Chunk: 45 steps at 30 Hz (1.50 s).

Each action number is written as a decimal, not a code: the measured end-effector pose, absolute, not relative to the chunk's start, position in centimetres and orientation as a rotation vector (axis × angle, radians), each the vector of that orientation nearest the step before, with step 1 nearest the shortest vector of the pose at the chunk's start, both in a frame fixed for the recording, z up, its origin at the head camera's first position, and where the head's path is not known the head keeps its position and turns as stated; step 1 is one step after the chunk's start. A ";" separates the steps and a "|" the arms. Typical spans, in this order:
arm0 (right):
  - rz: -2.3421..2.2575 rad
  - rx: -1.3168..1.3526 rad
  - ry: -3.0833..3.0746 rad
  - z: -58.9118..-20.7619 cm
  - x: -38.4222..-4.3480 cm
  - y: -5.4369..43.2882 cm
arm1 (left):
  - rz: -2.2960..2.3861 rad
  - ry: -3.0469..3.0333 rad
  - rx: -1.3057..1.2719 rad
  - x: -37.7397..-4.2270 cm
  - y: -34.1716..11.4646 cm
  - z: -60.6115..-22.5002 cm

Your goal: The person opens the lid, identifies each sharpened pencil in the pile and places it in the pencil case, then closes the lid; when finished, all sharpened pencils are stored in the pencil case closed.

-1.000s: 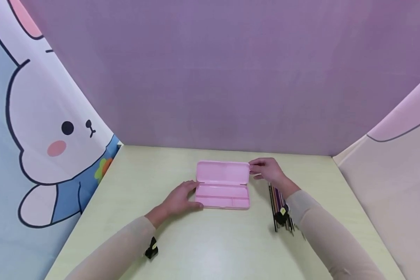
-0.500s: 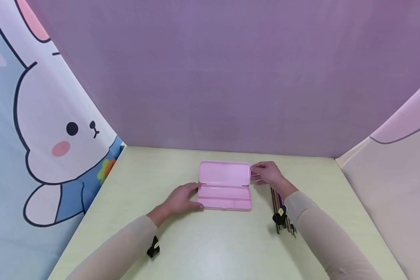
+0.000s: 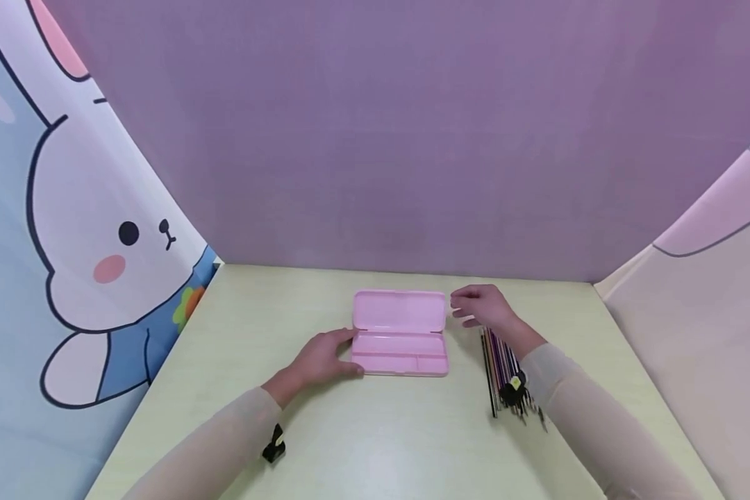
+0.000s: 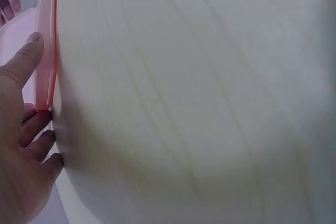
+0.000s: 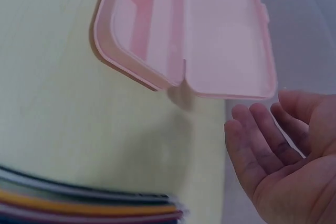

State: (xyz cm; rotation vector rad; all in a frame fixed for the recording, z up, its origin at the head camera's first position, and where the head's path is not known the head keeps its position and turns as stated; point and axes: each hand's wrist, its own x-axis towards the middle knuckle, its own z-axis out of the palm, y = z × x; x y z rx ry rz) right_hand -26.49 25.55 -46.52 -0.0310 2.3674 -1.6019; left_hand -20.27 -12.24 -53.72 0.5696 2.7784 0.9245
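A pink pencil case [image 3: 400, 353] lies with its lid [image 3: 400, 310] folded back on the table; its compartments hold nothing. My left hand [image 3: 317, 357] holds the case's left end, thumb at the near corner and fingers at the side. In the left wrist view, that thumb [image 4: 29, 56] rests against the case's wall. My right hand [image 3: 482, 307] is just right of the lid, a small gap between them, its fingers loosely bent and holding nothing. Several colored pencils [image 3: 496, 368] lie in a bundle beneath the right wrist, partly hidden by it.
The pale wooden table [image 3: 387, 437] ends at a purple backdrop [image 3: 400, 139] behind the case. A rabbit-print cloth [image 3: 81, 264] hangs along the left, and a pale pink one [image 3: 719, 333] along the right. A small black device [image 3: 273, 444] sits at the left wrist.
My right hand has come away from the lid's right edge, shifting slightly right. The left hand stays on the case, and the lid stays folded back.
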 end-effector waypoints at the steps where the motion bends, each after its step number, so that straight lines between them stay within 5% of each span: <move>1: -1.592 -0.058 2.377 -46.3 -26.3 25.9 | 0.926 2.778 0.574 -20.2 -12.3 -53.8; 18: -1.413 -0.132 2.549 -45.1 -20.8 33.9 | 0.882 2.820 0.582 -19.6 -12.1 -53.5; 45: -1.497 0.096 2.437 -52.0 -14.6 38.7 | 0.938 2.788 0.616 -19.2 -12.5 -54.0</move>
